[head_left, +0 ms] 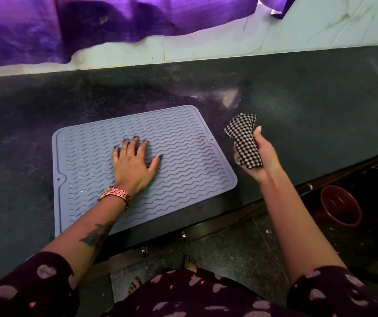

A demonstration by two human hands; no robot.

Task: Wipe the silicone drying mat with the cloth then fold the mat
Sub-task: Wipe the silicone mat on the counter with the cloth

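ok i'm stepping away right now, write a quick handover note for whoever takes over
Left hand: open, flat, palm down on the middle of the mat.
Right hand: closed on the folded checked cloth, held above the counter just right of the mat, not touching it.
Silicone mat: unfolded, flat on the counter, near edge at the counter's front.
Done: cannot tell whether any wiping has happened.
Left: wipe the mat, then fold it.
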